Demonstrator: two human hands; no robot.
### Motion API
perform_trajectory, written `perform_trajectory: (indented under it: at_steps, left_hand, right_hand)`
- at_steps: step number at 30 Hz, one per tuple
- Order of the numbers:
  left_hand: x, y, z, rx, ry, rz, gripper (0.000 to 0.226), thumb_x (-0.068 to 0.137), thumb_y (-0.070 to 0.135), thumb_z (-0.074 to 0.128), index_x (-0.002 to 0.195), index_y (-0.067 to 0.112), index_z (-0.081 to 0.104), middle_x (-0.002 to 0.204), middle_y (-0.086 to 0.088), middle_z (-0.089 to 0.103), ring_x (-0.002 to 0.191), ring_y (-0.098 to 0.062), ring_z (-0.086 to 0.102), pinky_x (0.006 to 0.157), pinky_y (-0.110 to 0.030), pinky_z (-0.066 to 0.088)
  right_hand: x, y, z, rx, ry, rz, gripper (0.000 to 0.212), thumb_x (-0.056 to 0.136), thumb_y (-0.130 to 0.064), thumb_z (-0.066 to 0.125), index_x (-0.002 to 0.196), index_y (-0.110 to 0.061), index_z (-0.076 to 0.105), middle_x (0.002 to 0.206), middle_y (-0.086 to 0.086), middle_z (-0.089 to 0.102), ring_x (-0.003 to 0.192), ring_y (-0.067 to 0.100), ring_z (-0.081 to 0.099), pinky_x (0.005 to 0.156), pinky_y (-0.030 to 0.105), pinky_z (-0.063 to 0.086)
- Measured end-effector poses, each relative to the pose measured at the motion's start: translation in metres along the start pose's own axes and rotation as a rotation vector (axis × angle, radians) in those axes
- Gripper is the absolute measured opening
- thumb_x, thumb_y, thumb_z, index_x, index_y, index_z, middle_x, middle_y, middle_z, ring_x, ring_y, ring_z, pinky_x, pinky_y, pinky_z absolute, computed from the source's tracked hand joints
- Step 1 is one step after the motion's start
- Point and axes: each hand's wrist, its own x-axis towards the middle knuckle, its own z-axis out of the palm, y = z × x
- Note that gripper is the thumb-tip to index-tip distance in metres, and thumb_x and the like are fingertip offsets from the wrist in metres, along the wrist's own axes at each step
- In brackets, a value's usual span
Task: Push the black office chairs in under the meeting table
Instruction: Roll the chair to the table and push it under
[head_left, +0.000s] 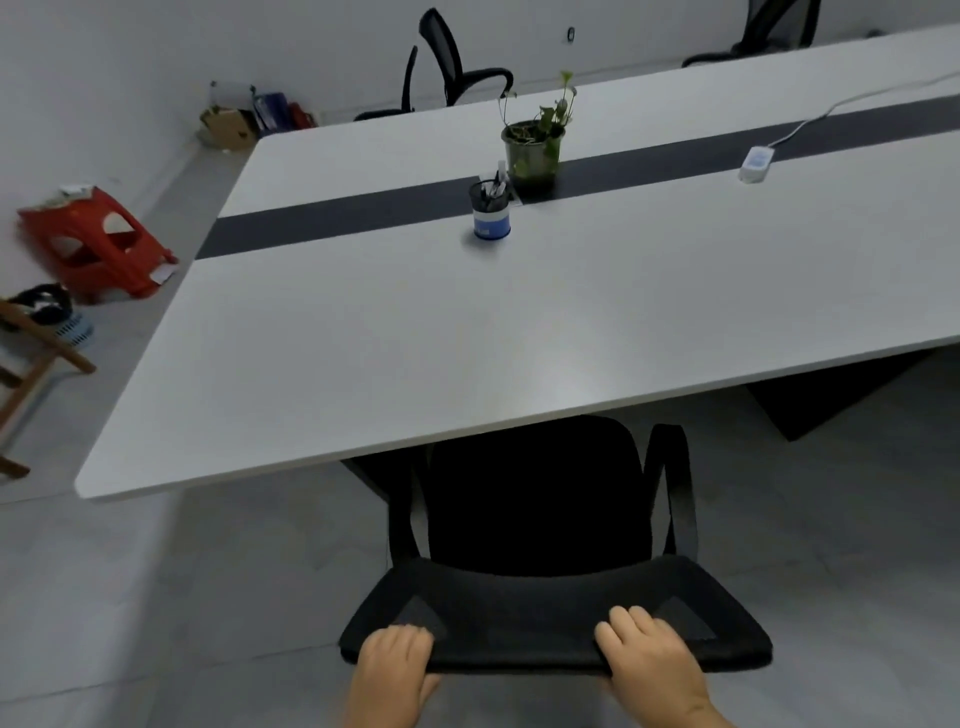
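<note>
The white meeting table (467, 332) with its dark centre strip fills most of the view, and its right end runs out of frame. Directly in front, a black office chair (540, 519) faces the table with the front of its seat and the armrest tips hidden under the near edge; its base and wheels cannot be seen. Across the table two more black chairs, the far left chair (452, 67) and the far right chair (769, 31), show only their backs and armrests, the right one cut off by the top edge. On the floor at left a red plastic stool (98, 244) lies tipped, beside a partly cropped wooden frame (31, 364). The left hand (392, 670) and right hand (649, 660) both grip the top rim of the backrest, fingers curled over it, thumbs hidden beneath. On the table stand a potted plant (535, 140) and, just beside it, a pen cup (491, 210), contents blurred.
</note>
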Motion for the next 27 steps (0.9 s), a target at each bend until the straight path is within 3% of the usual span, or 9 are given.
perform_trajectory:
  at_steps: [2, 6, 9, 14, 16, 18, 19, 25, 27]
  left_hand:
    - [0.004, 0.004, -0.001, 0.035, 0.054, -0.03, 0.065, 0.033, 0.039, 0.08, 0.078, 0.019, 0.038, 0.058, 0.003, 0.054, 0.065, -0.014, 0.033, 0.06, -0.026, 0.026]
    - [0.026, 0.005, -0.008, 0.058, 0.045, -0.132, 0.085, 0.013, 0.031, 0.092, 0.076, 0.02, 0.036, 0.049, 0.006, 0.055, 0.045, -0.011, 0.05, 0.059, -0.029, 0.024]
    - [0.049, 0.0, -0.014, 0.054, 0.017, -0.162, 0.084, 0.015, 0.029, 0.093, 0.075, 0.019, 0.036, 0.048, 0.004, 0.054, 0.039, -0.014, 0.05, 0.058, -0.03, 0.024]
    - [0.083, -0.028, -0.014, 0.126, 0.03, -0.15, 0.076, 0.025, 0.031, 0.092, 0.076, 0.018, 0.038, 0.05, 0.002, 0.054, 0.039, -0.015, 0.051, 0.057, -0.03, 0.021]
    - [0.097, -0.043, -0.018, 0.17, 0.088, -0.086, 0.055, 0.051, 0.04, 0.08, 0.076, 0.02, 0.036, 0.049, 0.002, 0.054, 0.04, -0.015, 0.052, 0.056, -0.03, 0.019]
    - [0.108, -0.062, -0.022, 0.174, 0.148, -0.066, 0.029, 0.084, 0.048, 0.042, 0.075, 0.021, 0.035, 0.049, 0.002, 0.053, 0.04, -0.015, 0.052, 0.056, -0.029, 0.019]
    - [0.115, -0.071, -0.021, 0.164, 0.165, -0.072, 0.037, 0.093, 0.048, 0.022, 0.074, 0.02, 0.037, 0.049, 0.002, 0.053, 0.04, -0.014, 0.051, 0.056, -0.029, 0.019]
    - [0.135, -0.096, -0.009, 0.188, 0.339, -0.011, 0.045, 0.098, 0.042, 0.008, 0.075, 0.017, 0.038, 0.048, 0.0, 0.054, 0.045, -0.016, 0.048, 0.055, -0.028, 0.02]
    - [0.135, -0.097, -0.004, 0.239, 0.351, 0.055, 0.028, 0.091, 0.04, 0.041, 0.078, 0.015, 0.041, 0.051, 0.0, 0.056, 0.057, -0.016, 0.042, 0.057, -0.027, 0.022]
  right_hand:
    - [0.009, 0.012, 0.004, -0.025, -0.047, -0.062, 0.016, 0.045, -0.02, 0.06, 0.057, -0.019, 0.049, 0.053, -0.001, 0.045, 0.054, 0.019, 0.039, 0.052, 0.025, 0.025]
    - [0.037, 0.027, 0.018, -0.022, -0.024, -0.075, 0.014, 0.053, -0.008, 0.035, 0.06, -0.016, 0.045, 0.051, 0.0, 0.047, 0.06, 0.019, 0.026, 0.055, 0.029, 0.019]
    - [0.064, 0.038, 0.027, 0.003, -0.021, -0.113, 0.013, 0.055, -0.008, 0.037, 0.066, -0.015, 0.04, 0.051, 0.0, 0.048, 0.061, 0.019, 0.027, 0.056, 0.028, 0.02]
    - [0.117, 0.05, 0.041, -0.019, -0.271, -0.142, 0.046, 0.03, -0.037, 0.087, 0.055, -0.017, 0.055, 0.052, -0.003, 0.05, 0.053, 0.016, 0.043, 0.055, 0.024, 0.025]
    - [0.135, 0.048, 0.046, -0.02, -0.347, -0.12, 0.051, 0.027, -0.046, 0.088, 0.054, -0.018, 0.056, 0.052, -0.004, 0.05, 0.05, 0.015, 0.046, 0.054, 0.023, 0.025]
    - [0.151, 0.043, 0.051, -0.01, -0.387, -0.097, 0.05, 0.024, -0.038, 0.091, 0.054, -0.018, 0.056, 0.052, -0.004, 0.05, 0.047, 0.015, 0.048, 0.052, 0.021, 0.027]
    - [0.158, 0.04, 0.054, -0.019, -0.398, -0.094, 0.05, 0.023, -0.033, 0.091, 0.054, -0.018, 0.056, 0.052, -0.003, 0.05, 0.046, 0.015, 0.048, 0.049, 0.021, 0.031]
    - [0.181, 0.042, 0.065, -0.039, -0.253, -0.117, 0.046, 0.055, -0.047, 0.07, 0.069, -0.016, 0.039, 0.057, 0.001, 0.048, 0.055, 0.019, 0.043, 0.054, 0.027, 0.022]
    - [0.181, 0.042, 0.066, -0.028, -0.096, -0.154, 0.023, 0.059, -0.032, 0.046, 0.07, -0.016, 0.034, 0.061, 0.003, 0.044, 0.06, 0.019, 0.03, 0.054, 0.03, 0.019]
